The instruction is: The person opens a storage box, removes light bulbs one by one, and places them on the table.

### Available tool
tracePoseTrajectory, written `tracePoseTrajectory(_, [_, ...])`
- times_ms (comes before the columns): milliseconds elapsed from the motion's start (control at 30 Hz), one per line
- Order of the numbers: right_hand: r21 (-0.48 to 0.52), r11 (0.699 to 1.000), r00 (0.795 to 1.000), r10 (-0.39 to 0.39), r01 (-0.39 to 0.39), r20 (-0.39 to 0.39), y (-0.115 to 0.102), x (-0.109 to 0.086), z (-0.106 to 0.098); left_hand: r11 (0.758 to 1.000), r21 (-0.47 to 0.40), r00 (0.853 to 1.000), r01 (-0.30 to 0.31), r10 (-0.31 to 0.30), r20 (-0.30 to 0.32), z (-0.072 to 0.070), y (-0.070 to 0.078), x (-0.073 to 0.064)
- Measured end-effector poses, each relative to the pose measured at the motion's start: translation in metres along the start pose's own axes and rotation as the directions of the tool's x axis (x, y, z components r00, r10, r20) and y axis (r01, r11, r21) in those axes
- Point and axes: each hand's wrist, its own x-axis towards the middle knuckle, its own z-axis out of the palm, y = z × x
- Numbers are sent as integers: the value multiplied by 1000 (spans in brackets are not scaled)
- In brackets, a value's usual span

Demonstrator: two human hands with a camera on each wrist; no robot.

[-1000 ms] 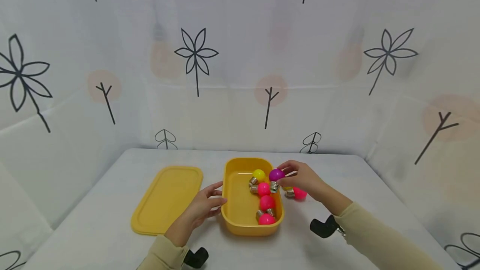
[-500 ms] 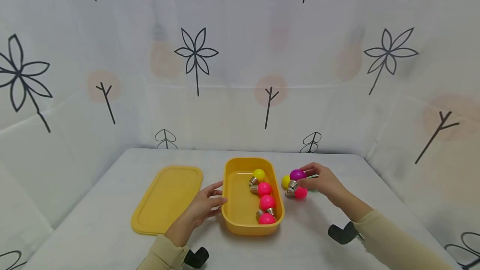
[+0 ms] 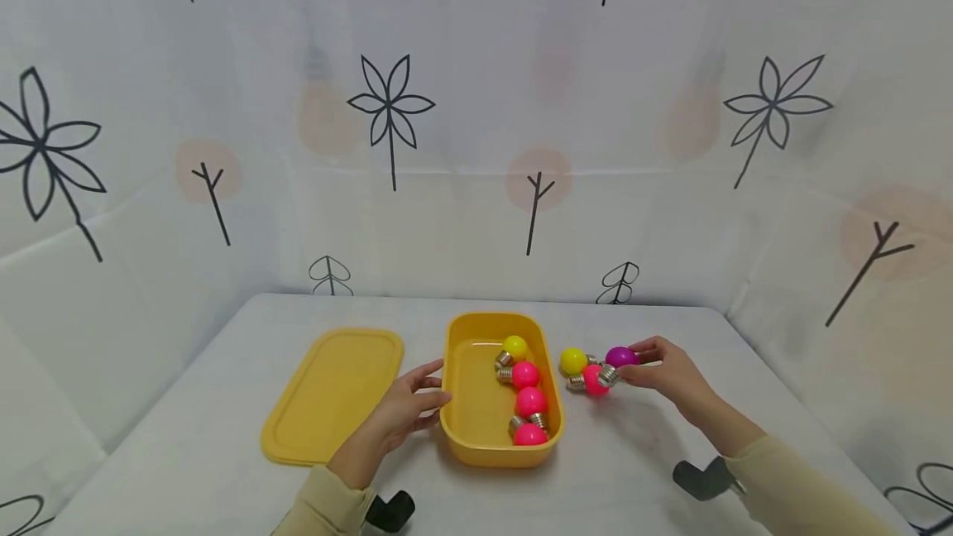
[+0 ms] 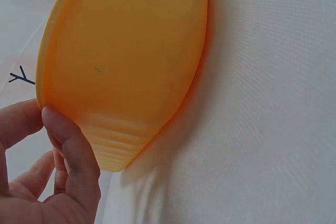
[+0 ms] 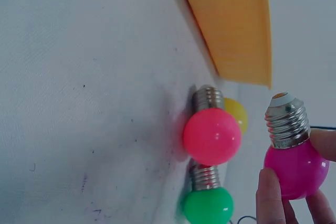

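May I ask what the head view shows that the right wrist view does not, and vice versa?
Only the head view shows the lid, left hand and bulbs inside the box. Only the right wrist view shows a bulb's green globe. Both share the box, the pink bulb and yellow bulb outside, and the right hand holding the purple bulb.

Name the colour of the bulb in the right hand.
The bulb is magenta-purple, clearest in the right wrist view.
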Motion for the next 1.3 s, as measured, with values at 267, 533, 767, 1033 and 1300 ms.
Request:
tracePoseTrajectory(267, [39,999,999,34,-32,-31,19,3,-4,1000,0,1000,2,-2,2,0,3,-3])
tracePoseTrajectory(533, [127,983,988,138,-129,-64,39,11,-3,1000,-9,1000,-4,4,9,-1,3,-2])
tracePoseTrajectory(767, [162,972,983,177,-168,-43,46,12,0,1000,-11,1000,-5,5,5,0,3,-3])
tracePoseTrajectory(1033, [176,971,984,172,-163,-37,51,15,8,1000,-21,1000,-1,1,6,0,3,-3])
tracePoseTrajectory(1300, [186,968,984,175,-166,-33,49,14,13,999,-33,1000,-6,7,14,-1,1,-1])
